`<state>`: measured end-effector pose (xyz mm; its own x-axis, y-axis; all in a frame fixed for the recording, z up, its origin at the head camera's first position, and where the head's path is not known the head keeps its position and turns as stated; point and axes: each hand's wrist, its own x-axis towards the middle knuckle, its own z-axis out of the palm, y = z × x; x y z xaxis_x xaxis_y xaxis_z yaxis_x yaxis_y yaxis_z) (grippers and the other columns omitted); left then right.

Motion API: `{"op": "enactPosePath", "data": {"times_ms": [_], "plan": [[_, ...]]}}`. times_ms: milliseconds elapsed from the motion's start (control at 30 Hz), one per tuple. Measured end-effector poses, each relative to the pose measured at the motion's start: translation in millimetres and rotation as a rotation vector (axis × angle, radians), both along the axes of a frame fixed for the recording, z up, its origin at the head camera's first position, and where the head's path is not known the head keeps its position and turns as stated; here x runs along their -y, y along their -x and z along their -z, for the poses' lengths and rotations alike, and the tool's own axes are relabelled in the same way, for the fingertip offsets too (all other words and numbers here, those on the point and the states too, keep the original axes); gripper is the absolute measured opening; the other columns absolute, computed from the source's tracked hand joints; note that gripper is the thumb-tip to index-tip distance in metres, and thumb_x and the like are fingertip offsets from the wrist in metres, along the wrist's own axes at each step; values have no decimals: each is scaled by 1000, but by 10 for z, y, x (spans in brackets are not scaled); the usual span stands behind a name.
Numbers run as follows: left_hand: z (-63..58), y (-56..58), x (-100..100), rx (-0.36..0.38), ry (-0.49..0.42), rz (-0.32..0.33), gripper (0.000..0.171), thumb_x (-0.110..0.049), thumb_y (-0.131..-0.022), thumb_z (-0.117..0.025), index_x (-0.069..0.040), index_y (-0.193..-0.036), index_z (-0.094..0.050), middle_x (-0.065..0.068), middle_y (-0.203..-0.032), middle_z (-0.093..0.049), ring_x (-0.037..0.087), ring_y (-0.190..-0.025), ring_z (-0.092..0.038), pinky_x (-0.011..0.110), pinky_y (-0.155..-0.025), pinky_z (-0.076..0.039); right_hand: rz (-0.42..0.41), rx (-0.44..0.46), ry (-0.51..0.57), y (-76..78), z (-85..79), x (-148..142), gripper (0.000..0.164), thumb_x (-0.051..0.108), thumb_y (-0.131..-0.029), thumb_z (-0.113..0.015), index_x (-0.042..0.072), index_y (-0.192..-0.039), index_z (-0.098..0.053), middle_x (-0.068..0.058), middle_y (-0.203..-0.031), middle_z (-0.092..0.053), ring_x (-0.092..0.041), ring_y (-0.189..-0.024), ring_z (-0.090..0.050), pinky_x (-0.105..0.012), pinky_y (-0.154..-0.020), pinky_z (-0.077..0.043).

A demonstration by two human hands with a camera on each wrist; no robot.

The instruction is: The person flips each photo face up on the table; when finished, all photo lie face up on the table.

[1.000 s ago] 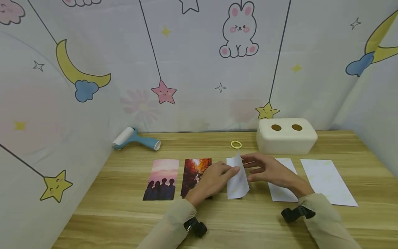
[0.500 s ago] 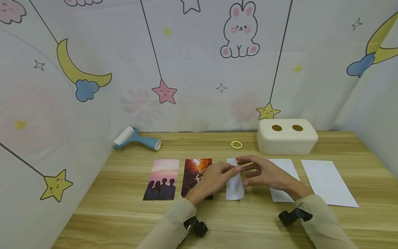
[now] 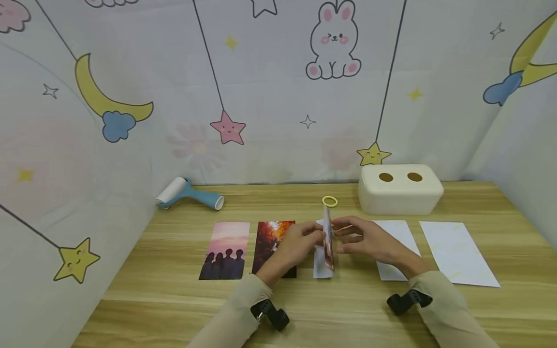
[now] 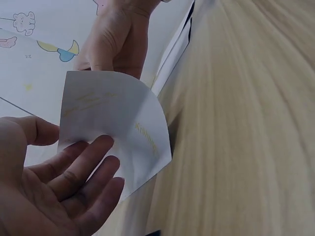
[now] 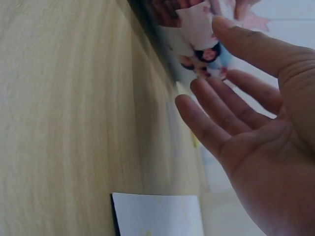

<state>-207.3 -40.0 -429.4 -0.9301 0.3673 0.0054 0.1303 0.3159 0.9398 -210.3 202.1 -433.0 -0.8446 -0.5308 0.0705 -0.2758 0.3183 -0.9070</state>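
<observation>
A photo print [image 3: 328,241] stands nearly on edge at the middle of the table, its picture side facing right. The left wrist view shows its curved white back with faint yellow marks. My left hand [image 3: 298,244] pinches the print near its upper edge, several fingertips against the white back. My right hand [image 3: 365,239] is on the picture side, fingers spread and slightly bent, tips close to the print. The right wrist view shows people pictured on it, beside my right hand [image 5: 266,118]. White paper [image 3: 320,266] shows flat at the print's left.
Left lie a pink sunset photo [image 3: 225,251] and an autumn photo [image 3: 271,237], partly under my left hand. Two white sheets [image 3: 391,232] [image 3: 459,253] lie right. Behind are a blue-handled roller [image 3: 191,193], a yellow ring [image 3: 329,201] and a cream box [image 3: 400,191] with two holes.
The white-backed print has swung from lying partly raised to nearly upright, so its picture side now shows. My right hand has shifted slightly left; the left stays near the same spot.
</observation>
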Motion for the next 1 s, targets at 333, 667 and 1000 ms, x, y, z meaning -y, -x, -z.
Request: {"op": "enactPosePath", "data": {"times_ms": [333, 667, 1000], "plan": [[-168, 6, 95, 149, -229, 58, 33, -15, -103, -61, 7, -126, -70, 7, -96, -73, 17, -77, -70, 35, -70, -62, 45, -17, -5, -3, 1, 12, 57, 16, -100, -77, -3, -148, -54, -21, -141, -62, -41, -130, -60, -50, -103, -53], [-219, -4, 153, 123, -267, 36, 28, -6, -100, -64, 9, -123, -71, 10, -96, -73, 17, -78, -71, 41, -75, -64, 175, -105, -15, -21, -34, 5, 49, 14, -101, -75, 0, -145, -59, -20, -144, -59, -44, -132, -56, -55, -105, -52], [-229, 10, 205, 95, -259, 20, 31, -6, -101, -67, 7, -128, -70, 15, -106, -73, 20, -83, -73, 40, -83, -63, 279, -89, -8, -13, -33, -31, 49, 13, -103, -72, 1, -147, -55, -19, -149, -57, -38, -124, -64, -37, -93, -57]]}}
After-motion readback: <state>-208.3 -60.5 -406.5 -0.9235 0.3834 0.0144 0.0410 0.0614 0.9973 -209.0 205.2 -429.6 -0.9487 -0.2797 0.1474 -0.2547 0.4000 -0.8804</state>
